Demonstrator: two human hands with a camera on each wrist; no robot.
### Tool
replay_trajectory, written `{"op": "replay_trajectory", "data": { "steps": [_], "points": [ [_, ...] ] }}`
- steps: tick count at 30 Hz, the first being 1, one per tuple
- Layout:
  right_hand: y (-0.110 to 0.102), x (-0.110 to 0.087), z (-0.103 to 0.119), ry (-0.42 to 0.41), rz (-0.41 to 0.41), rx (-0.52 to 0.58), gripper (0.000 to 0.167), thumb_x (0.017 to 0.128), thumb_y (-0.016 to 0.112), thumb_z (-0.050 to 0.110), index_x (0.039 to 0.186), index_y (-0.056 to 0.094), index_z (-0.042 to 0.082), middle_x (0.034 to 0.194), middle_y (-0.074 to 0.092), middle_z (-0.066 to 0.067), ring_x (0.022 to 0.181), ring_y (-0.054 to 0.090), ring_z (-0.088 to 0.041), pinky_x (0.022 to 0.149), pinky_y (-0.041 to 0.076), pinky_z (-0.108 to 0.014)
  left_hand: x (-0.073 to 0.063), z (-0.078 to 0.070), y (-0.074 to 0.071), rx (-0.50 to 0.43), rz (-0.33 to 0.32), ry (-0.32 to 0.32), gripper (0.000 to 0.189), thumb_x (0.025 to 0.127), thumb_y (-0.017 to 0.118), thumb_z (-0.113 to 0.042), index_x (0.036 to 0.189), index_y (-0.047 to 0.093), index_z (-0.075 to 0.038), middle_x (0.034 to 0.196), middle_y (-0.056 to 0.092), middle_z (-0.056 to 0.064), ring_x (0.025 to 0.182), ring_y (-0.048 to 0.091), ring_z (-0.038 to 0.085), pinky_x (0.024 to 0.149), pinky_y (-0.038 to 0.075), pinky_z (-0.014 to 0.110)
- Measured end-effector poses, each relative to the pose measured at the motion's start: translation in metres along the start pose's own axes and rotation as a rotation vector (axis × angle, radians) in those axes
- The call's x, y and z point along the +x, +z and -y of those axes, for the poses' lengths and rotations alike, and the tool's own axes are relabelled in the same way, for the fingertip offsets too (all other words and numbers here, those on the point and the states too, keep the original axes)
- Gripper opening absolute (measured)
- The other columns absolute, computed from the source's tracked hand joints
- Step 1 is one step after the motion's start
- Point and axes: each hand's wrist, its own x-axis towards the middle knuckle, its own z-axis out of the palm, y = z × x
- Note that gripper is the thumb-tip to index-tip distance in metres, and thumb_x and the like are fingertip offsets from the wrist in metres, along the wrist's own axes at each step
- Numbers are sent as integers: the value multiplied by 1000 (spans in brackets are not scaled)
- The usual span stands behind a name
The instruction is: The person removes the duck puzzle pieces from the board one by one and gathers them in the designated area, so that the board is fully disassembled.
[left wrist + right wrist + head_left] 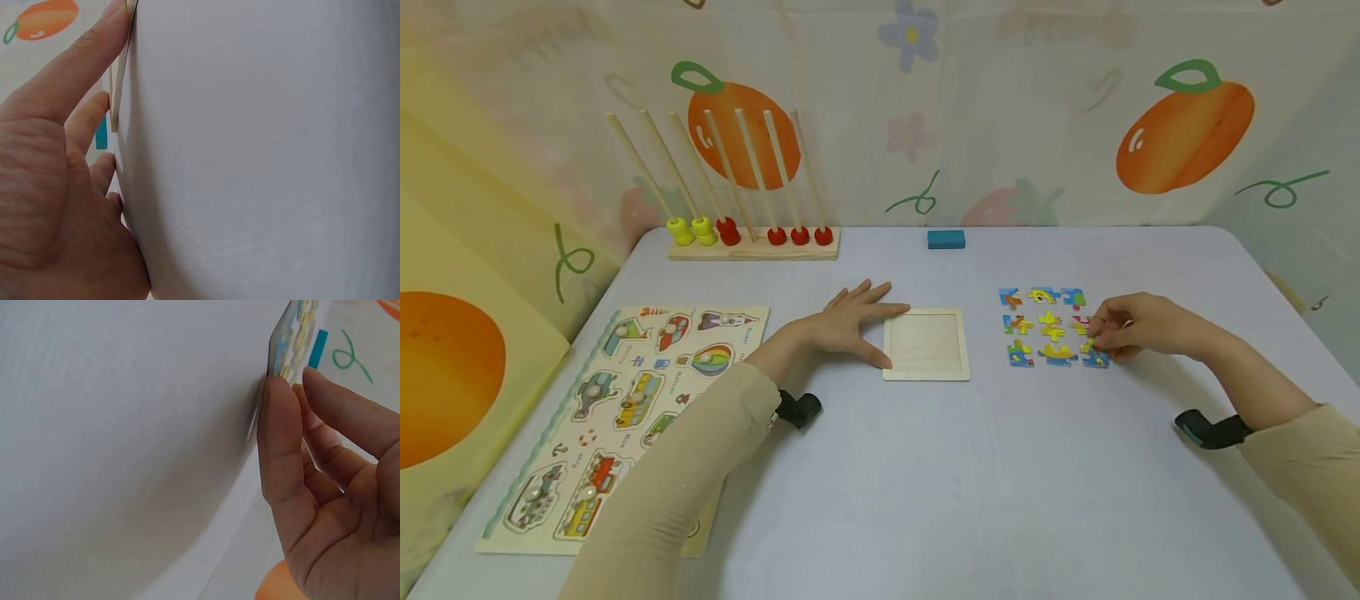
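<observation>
A square wooden puzzle tray (925,376) lies flat in the middle of the table. My left hand (850,323) spans its left side with fingers spread, thumb and a fingertip at its edge. In the left wrist view the thumb (75,62) reaches along the tray's rim (115,119). To the right, several jigsaw pieces (1052,332) are set out in rows, blue and yellow. My right hand (1138,327) pinches the corner puzzle piece (1095,359) nearest me, its fingers curled. The right wrist view shows the thumb (282,425) against the edge of the pieces.
A peg abacus (752,252) with yellow and red beads stands at the back left. A blue block (946,240) is at the back edge. The vehicle peg board (602,433) lies at the left, partly under my left sleeve. Patterned cloth (1000,108) hangs behind the table.
</observation>
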Motion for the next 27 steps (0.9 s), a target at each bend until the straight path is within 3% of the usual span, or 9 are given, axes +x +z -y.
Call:
{"op": "replay_trajectory", "data": {
  "steps": [11, 16, 20, 23, 27],
  "points": [
    [3, 2, 12, -16, -168, -46, 26, 98, 61, 24, 110, 60, 2, 93, 65, -10, 76, 63, -14, 66, 57, -20, -2, -1, -1, -16, 4, 0, 90, 76, 79, -49, 153, 35, -33, 170, 5, 2, 158, -9, 30, 126, -7, 55],
    [11, -1, 27, -83, -333, -107, 21, 97, 61, 19, 111, 61, 4, 104, 67, -17, 85, 64, -22, 64, 54, -20, -2, -1, -2, -10, 2, -7, 91, 76, 80, -48, 153, 35, -34, 170, 5, 2, 158, -9, 31, 126, -6, 56],
    [19, -4, 39, -176, -479, -207, 22, 96, 61, 13, 115, 61, 2, 111, 66, -19, 98, 65, -33, 74, 57, -38, -2, -1, -4, -4, 14, -6, 89, 77, 78, -50, 154, 34, -34, 170, 6, 3, 158, -7, 32, 126, -5, 57],
    [26, -5, 49, -240, -531, -255, 28, 96, 62, 11, 122, 59, 0, 120, 60, -22, 104, 63, -39, 86, 56, -53, -1, -3, -8, -1, 14, -12, 88, 81, 73, -52, 155, 30, -35, 170, 8, 3, 158, -5, 33, 127, -3, 57],
    [31, -1, 59, -289, -558, -309, 33, 96, 62, 12, 126, 57, 1, 130, 55, -24, 115, 55, -43, 98, 48, -58, -2, -8, -12, 39, -83, -11, 86, 87, 67, -53, 157, 22, -35, 169, 10, 4, 158, -4, 35, 125, -4, 60]
  ]
}}
